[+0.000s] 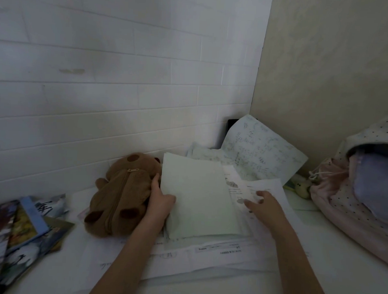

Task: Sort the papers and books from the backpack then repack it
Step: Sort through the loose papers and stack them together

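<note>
Right now the left hand (160,198) is gripping the left edge of a blank pale paper stack (197,198), thumb on top, lifting that side off the printed sheets (206,256) spread beneath it. Just left of this hand a brown plush pouch (119,194) is lying, touching its knuckles. The right hand (265,206) is resting with fingers spread flat on a printed worksheet (269,190). Further right, the pink dotted backpack (351,198) is sitting open. Far left, colourful books (18,232) are lying overlapped.

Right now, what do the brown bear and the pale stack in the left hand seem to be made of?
Brown bear: soft plush fabric, matte and fuzzy, with a zipper down its middle, so probably a pouch. Pale stack: thin paper sheets, matte, layered edges, gripped by the left hand.
</note>
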A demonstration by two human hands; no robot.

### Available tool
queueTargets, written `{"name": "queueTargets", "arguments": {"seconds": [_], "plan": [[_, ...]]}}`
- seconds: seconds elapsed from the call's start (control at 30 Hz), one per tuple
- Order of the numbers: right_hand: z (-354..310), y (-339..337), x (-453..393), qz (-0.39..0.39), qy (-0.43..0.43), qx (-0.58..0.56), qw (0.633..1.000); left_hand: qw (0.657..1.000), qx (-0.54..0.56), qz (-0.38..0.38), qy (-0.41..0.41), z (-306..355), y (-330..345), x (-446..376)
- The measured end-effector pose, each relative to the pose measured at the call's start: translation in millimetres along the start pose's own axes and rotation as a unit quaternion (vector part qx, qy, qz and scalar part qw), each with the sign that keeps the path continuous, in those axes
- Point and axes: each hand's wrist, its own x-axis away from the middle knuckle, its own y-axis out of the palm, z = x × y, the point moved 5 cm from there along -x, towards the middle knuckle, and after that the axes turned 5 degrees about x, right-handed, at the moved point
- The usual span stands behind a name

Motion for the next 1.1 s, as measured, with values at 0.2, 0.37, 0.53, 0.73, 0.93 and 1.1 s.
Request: {"name": "queueTargets", "arguments": {"seconds": [0.2, 0.37, 0.53, 0.73, 0.93, 1.1], "plan": [[0, -16, -2, -0.034, 0.046, -0.179, 0.982, 0.999, 0.0, 0.005, 0.051, 7, 1, 4], [5, -9, 5, -0.14, 0.036, 0.005, 0.989, 0.994, -0.038, 0.042, 0.098, 12, -5, 1], [25, -29, -9, 0.123, 0.045, -0.035, 0.991, 0.972, -0.114, 0.126, 0.16, 27, -40, 2], [33, -27, -11, 0.119, 0.102, -0.475, 0.866, 0.975, -0.137, 0.113, 0.133, 17, -43, 2], [-34, 12, 14, -0.159, -0.071, -0.434, 0.884, 0.976, -0.144, 0.101, 0.128, 10, -35, 1], [-44, 12, 19, -0.006, -0.146, -0.09, 0.985, 0.973, -0.152, 0.09, 0.15, 12, -35, 1]]}}
